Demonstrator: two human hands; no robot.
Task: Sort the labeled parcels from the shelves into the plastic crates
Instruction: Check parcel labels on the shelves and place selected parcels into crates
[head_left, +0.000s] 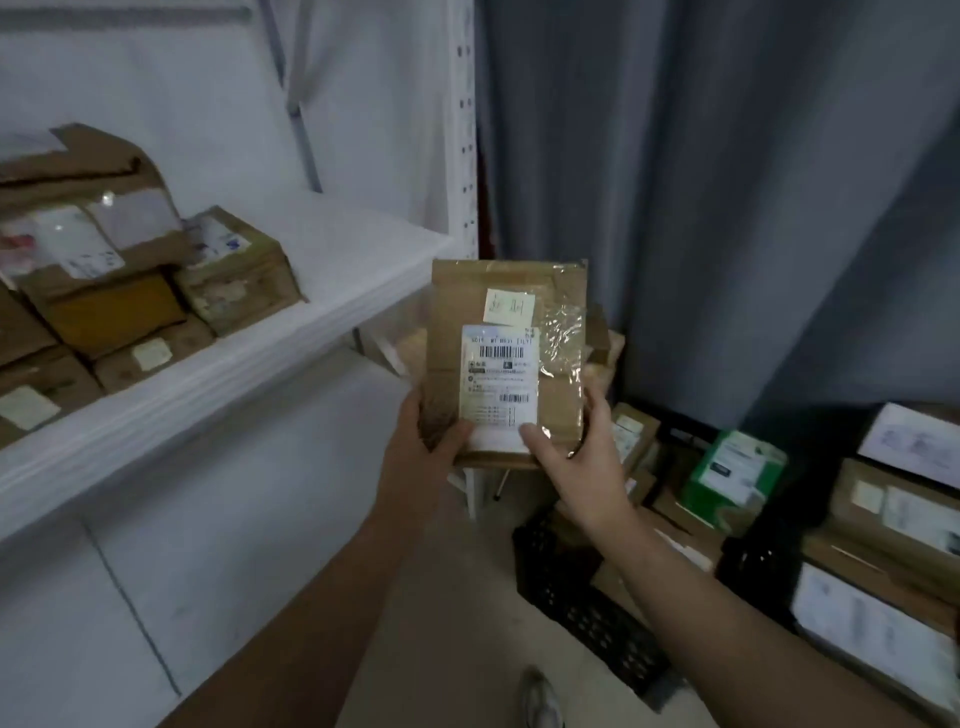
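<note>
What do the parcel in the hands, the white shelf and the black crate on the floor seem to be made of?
Parcel: brown cardboard, matte, with creased edges; wrinkled glossy clear tape glints on it, and its labels look like paper. White shelf: smooth, painted, probably metal, since its upright has punched holes. Black crate: probably plastic, judging by its moulded lattice wall.

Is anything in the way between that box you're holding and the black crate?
Nothing visible blocks it. The left hand and right hand hold the parcel in open air, and the black crate sits open-topped on the floor below, to the right.
</note>
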